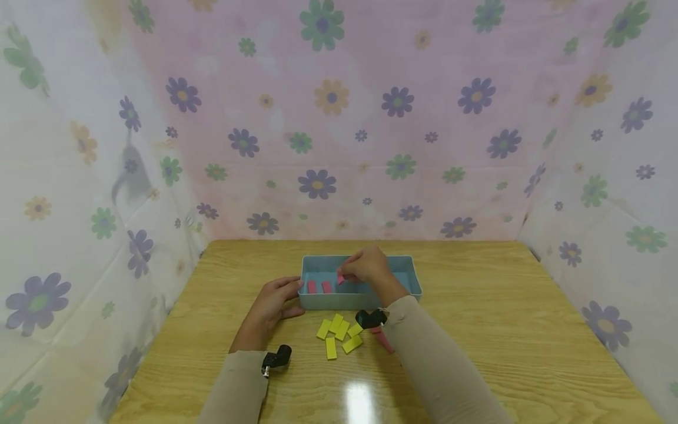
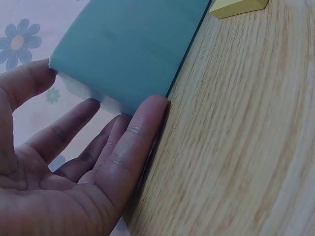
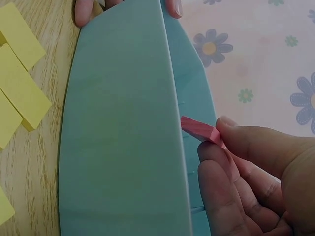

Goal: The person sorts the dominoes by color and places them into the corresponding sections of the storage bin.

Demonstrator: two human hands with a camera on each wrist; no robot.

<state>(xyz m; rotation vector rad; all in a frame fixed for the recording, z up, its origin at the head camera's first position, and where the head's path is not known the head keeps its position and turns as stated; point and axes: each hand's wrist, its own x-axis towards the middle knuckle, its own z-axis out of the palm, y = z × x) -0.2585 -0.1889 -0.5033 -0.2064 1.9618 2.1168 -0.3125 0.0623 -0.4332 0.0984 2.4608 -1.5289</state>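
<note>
A long light-blue plastic box (image 1: 325, 302) stands on the table, two pink blocks (image 1: 311, 287) lying in its left part. My left hand (image 1: 273, 303) holds the box's left end; in the left wrist view its thumb (image 2: 140, 128) lies along the front bottom corner and the fingers touch the end wall. Over the box's open top, my right hand (image 1: 369, 265) pinches a small pink wooden block (image 3: 199, 129) between thumb and fingertips. The block is tilted, just inside the front wall. Whether it touches the bottom is hidden.
Several yellow blocks (image 1: 331, 348) lie loosely in front of the box. More pink blocks (image 1: 385, 343) are beside them, partly hidden under the right forearm. Flower-patterned cloth (image 1: 339, 147) stands behind and at both sides of the wooden table (image 1: 477, 330).
</note>
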